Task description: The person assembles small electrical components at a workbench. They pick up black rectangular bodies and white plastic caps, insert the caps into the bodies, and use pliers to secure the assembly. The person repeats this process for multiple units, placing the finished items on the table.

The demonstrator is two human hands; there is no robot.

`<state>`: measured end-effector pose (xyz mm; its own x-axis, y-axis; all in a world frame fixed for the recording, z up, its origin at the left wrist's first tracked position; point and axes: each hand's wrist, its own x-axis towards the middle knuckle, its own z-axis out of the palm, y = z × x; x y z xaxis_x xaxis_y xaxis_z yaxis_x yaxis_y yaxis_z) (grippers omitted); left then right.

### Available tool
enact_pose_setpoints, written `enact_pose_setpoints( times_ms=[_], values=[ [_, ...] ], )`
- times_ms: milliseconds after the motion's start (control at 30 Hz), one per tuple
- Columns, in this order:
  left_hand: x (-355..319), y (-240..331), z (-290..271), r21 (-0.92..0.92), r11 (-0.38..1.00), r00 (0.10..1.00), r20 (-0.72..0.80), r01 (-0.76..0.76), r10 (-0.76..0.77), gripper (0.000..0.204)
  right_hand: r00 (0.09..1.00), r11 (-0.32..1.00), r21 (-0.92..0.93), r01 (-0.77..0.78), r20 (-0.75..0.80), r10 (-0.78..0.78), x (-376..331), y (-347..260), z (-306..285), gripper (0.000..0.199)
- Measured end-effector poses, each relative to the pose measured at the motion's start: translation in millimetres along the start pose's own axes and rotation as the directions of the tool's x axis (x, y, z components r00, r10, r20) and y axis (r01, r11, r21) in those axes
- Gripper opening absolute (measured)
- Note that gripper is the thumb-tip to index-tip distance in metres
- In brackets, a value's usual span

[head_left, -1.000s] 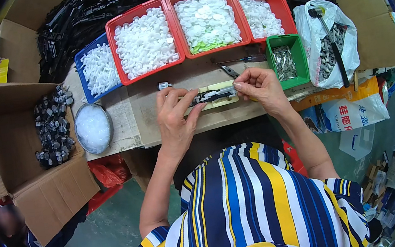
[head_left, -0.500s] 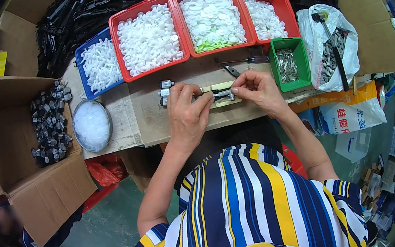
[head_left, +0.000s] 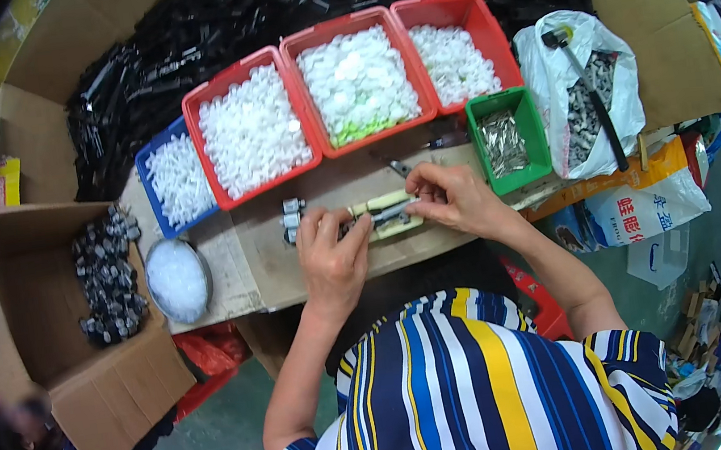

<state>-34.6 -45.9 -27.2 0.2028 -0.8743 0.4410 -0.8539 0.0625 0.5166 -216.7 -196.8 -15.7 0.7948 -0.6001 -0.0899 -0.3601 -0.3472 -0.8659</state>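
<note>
My left hand (head_left: 333, 254) rests on the cardboard-covered bench (head_left: 257, 265), fingers curled over the left end of a pale wooden jig block (head_left: 386, 214). My right hand (head_left: 452, 198) pinches a thin dark metal part (head_left: 391, 213) lying along that block. Two small grey assembled pieces (head_left: 292, 215) sit just left of my left hand. Much of the block is hidden under my fingers.
Behind the jig stand three red bins (head_left: 356, 77) and a blue bin (head_left: 177, 180) of white plastic parts, and a green bin (head_left: 508, 139) of metal bits. A white bag (head_left: 584, 99) holds a hammer. A metal bowl (head_left: 176, 279) and a cardboard box (head_left: 39, 318) of grey pieces stand left.
Both hands stay on the jig block; my left hand has shifted slightly along it. The fingers of my right hand have changed their grip on the thin part.
</note>
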Motion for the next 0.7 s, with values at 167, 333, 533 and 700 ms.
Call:
enact_pose_setpoints(
  times_ms=[167, 333, 533, 700],
  values=[
    [-1, 1, -1, -0.015, 1.000, 1.000, -0.006, 0.010, -0.010, 0.024, 0.985, 0.961, -0.257, 0.101, -0.107, -0.132, 43, -25, -56, 0.022],
    [1, 0, -9, -0.094, 0.995, 0.999, 0.014, 0.038, -0.036, 0.025, 0.812, 0.662, -0.723, 0.199, -0.257, -0.524, 148, 0, -121, 0.013],
    [0, -7, -18, -0.097, 0.992, 0.997, -0.005, 0.077, -0.078, 0.025, 0.930, 0.414, -0.907, 0.077, -0.084, -0.357, 240, 57, -187, 0.028],
    [3, -11, -23, -0.092, 0.992, 0.995, -0.020, 0.091, -0.094, 0.025, 0.953, 0.376, -0.926, 0.016, -0.100, -0.287, 248, 49, -200, 0.024]
  ],
)
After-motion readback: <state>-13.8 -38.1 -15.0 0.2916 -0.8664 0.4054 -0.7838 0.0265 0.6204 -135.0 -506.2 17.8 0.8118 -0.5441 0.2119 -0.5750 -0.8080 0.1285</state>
